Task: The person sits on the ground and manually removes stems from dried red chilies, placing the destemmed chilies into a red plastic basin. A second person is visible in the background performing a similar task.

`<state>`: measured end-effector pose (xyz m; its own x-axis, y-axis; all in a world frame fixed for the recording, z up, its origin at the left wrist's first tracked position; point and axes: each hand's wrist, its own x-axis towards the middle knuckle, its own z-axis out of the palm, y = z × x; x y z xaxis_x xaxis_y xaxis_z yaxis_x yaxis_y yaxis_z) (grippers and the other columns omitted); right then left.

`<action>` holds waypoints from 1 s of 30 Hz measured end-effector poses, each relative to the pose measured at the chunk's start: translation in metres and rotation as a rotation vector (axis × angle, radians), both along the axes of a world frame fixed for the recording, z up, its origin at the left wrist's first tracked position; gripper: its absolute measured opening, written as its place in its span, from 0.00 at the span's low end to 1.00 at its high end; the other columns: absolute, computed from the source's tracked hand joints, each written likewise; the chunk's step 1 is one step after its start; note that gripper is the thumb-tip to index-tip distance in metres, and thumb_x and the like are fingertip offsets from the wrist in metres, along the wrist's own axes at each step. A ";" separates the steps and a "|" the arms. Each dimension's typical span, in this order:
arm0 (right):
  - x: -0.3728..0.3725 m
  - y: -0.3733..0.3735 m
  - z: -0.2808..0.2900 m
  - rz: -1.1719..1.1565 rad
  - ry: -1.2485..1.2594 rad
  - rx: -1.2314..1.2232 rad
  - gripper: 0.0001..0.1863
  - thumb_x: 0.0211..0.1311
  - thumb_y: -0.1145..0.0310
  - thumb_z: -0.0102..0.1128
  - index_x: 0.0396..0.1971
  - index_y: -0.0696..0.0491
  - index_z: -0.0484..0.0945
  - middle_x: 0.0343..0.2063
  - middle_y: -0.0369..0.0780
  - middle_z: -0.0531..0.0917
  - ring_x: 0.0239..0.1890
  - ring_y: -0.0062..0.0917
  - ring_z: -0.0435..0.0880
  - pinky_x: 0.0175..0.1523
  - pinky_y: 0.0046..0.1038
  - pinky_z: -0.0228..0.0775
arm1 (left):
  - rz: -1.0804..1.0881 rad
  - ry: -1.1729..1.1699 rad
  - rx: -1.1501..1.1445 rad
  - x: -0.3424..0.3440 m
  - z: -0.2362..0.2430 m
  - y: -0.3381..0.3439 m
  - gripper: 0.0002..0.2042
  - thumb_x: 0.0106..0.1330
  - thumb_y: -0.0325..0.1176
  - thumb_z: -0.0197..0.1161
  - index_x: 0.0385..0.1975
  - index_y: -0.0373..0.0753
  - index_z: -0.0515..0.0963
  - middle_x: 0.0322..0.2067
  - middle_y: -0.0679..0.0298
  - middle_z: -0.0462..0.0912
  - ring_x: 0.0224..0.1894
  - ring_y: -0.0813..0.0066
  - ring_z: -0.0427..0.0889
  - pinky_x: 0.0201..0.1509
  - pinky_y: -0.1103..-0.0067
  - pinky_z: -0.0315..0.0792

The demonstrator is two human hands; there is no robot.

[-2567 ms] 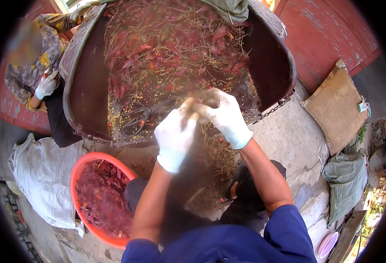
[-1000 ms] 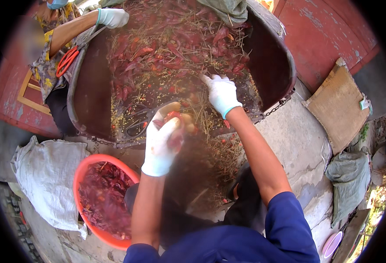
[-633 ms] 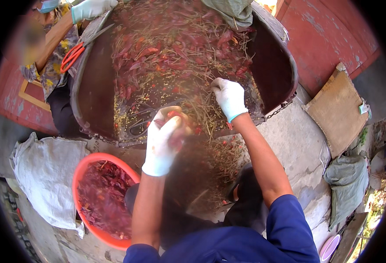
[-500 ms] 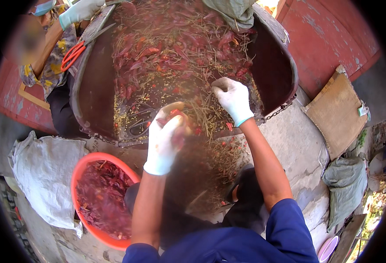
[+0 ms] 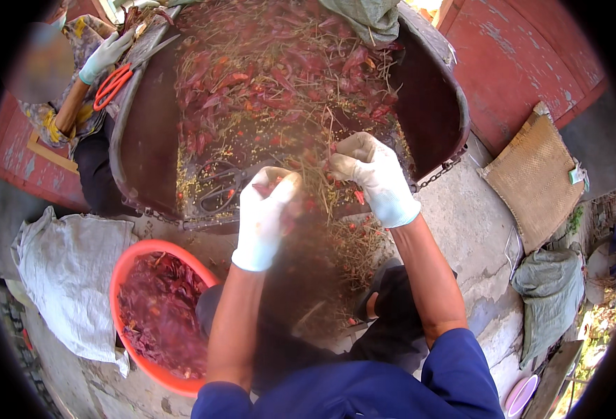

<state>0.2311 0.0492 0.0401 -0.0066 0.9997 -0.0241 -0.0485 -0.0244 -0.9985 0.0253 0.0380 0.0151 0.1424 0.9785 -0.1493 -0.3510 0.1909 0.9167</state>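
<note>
Both my hands wear white gloves and are raised over the near edge of a dark metal cart bed [image 5: 140, 150] of dried red chili peppers [image 5: 280, 77] and stems. My left hand [image 5: 262, 216] is closed around several dried chilies [image 5: 269, 187], partly hidden by the fingers. Beside it, my right hand [image 5: 372, 174] pinches a dried chili [image 5: 333, 148] by its thin stem, which sticks up above the fingertips. Dark scissors [image 5: 217, 192] lie among yellow seeds just beyond my left hand. Low on the left stands an orange basin [image 5: 118, 307] holding dark red chilies.
At the upper left, a co-worker's gloved hand [image 5: 109, 54] is near red-handled scissors [image 5: 114, 85] on the cart's rim. A white sack [image 5: 74, 279] lies beside the basin. To the right are a woven mat [image 5: 535, 178] and a grey-green sack [image 5: 549, 297]. Stems litter the ground [image 5: 353, 255].
My right hand has turned and moved slightly left and nearer, closer to my left hand, with a stem now showing at its fingertips. The co-worker's hand has come down toward the red-handled scissors.
</note>
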 end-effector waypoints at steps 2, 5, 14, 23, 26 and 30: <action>-0.001 -0.003 -0.005 0.042 0.190 -0.043 0.20 0.61 0.69 0.71 0.49 0.63 0.77 0.40 0.41 0.84 0.41 0.22 0.83 0.46 0.26 0.76 | 0.021 0.008 -0.004 0.007 0.008 -0.005 0.09 0.68 0.28 0.65 0.45 0.32 0.79 0.26 0.69 0.76 0.19 0.86 0.69 0.22 0.86 0.62; -0.007 -0.007 -0.010 0.117 0.364 -0.117 0.22 0.63 0.68 0.69 0.51 0.64 0.75 0.42 0.42 0.83 0.43 0.24 0.84 0.48 0.27 0.78 | 0.036 0.099 0.147 0.013 0.006 -0.007 0.14 0.68 0.27 0.65 0.52 0.31 0.78 0.26 0.68 0.78 0.19 0.86 0.69 0.22 0.86 0.62; -0.020 -0.015 0.006 0.232 0.101 -0.143 0.14 0.63 0.72 0.65 0.46 0.63 0.78 0.40 0.41 0.83 0.40 0.21 0.83 0.48 0.25 0.78 | -0.067 -0.001 0.007 0.005 -0.001 -0.006 0.17 0.69 0.31 0.65 0.54 0.29 0.77 0.32 0.66 0.81 0.22 0.87 0.71 0.22 0.87 0.63; -0.037 -0.015 0.003 0.180 -0.036 -0.082 0.14 0.69 0.65 0.61 0.44 0.62 0.80 0.32 0.40 0.84 0.36 0.19 0.83 0.40 0.24 0.76 | 0.141 0.128 0.118 0.000 0.004 -0.009 0.09 0.70 0.28 0.63 0.44 0.31 0.80 0.30 0.66 0.83 0.23 0.86 0.74 0.26 0.86 0.67; -0.039 -0.014 0.000 0.227 -0.278 -0.146 0.17 0.69 0.58 0.62 0.41 0.60 0.82 0.30 0.40 0.85 0.35 0.19 0.83 0.41 0.26 0.76 | 0.171 0.162 0.128 0.000 0.004 -0.009 0.08 0.70 0.27 0.63 0.44 0.31 0.80 0.29 0.66 0.83 0.23 0.87 0.74 0.26 0.86 0.67; -0.041 -0.016 -0.011 0.291 -0.400 0.054 0.15 0.66 0.59 0.61 0.38 0.57 0.84 0.32 0.45 0.86 0.36 0.30 0.85 0.44 0.32 0.75 | 0.149 0.203 0.168 0.002 0.003 -0.011 0.07 0.70 0.27 0.63 0.43 0.31 0.80 0.27 0.67 0.82 0.23 0.87 0.74 0.26 0.86 0.67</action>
